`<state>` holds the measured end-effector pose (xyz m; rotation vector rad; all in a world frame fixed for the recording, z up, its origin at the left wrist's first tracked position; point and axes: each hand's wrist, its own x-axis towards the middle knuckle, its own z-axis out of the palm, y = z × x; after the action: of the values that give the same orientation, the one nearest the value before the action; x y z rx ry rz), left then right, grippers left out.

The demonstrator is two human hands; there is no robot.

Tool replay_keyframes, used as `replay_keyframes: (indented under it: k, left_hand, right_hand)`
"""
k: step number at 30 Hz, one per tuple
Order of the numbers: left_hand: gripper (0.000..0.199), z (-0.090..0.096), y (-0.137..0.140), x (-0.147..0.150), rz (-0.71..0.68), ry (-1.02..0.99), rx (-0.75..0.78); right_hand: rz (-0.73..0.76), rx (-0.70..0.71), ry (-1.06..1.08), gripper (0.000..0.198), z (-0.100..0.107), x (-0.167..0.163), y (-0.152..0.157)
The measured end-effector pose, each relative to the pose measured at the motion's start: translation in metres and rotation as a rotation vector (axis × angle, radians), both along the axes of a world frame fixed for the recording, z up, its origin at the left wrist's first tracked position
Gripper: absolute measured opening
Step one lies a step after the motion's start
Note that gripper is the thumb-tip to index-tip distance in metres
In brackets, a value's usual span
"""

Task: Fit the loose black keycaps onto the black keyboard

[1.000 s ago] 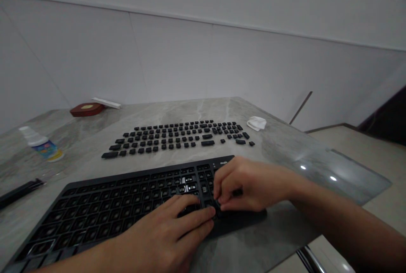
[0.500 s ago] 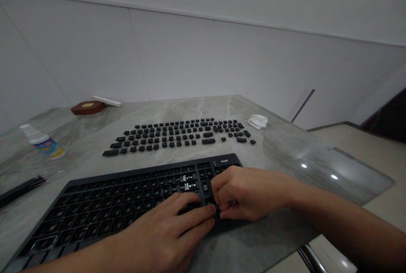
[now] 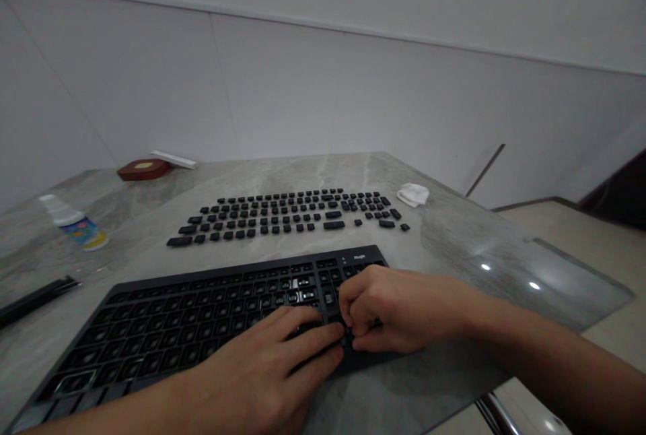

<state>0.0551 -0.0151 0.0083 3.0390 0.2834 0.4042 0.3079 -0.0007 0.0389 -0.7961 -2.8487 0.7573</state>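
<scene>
A black keyboard (image 3: 202, 314) lies in front of me, most of its keycaps off and the sockets bare; a few keys remain along its near edge. My left hand (image 3: 282, 361) rests across its right half, fingers stretched out, fingertips touching the keys area beside the right hand. Over the number-pad end, my right hand (image 3: 378, 310) is curled into a pinch against the keyboard. What its fingers grip, if anything, is hidden. Behind the keyboard, loose black keycaps (image 3: 264, 229) are laid out in rows on the marbled table (image 3: 434, 327).
At the left stands a white spray bottle (image 3: 75, 223), leaning in view, with a black strip-like object (image 3: 38, 300) nearer me. A reddish-brown box (image 3: 144, 170) and a white bar (image 3: 174, 159) sit by the wall. A crumpled white cloth (image 3: 412, 194) lies right of the keycaps.
The view has shifted slightly, so the table things appear a little further right. Both hands keep almost the same place and pose on the keyboard.
</scene>
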Motion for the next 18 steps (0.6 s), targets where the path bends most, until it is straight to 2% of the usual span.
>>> replay_keyframes:
  k: [7, 12, 15, 18]
  left_hand:
    - [0.041, 0.0014, -0.0014, -0.0007, -0.012, -0.006, -0.012]
    - [0.040, 0.0036, -0.0011, 0.0009, -0.012, -0.045, -0.031]
    - [0.041, 0.0058, -0.0006, 0.0011, -0.030, -0.030, -0.021]
    - [0.045, 0.0061, -0.0014, -0.0001, -0.033, 0.002, -0.013]
  right_hand:
    - [-0.004, -0.043, -0.017, 0.018, 0.0037, 0.0000, 0.0025]
    - [0.044, -0.058, 0.008, 0.012, 0.0034, 0.0011, 0.0051]
    - [0.093, 0.010, -0.015, 0.010, 0.0046, 0.0035, 0.0033]
    - [0.122, 0.141, -0.117, 0.015, 0.0072, 0.0042, -0.0036]
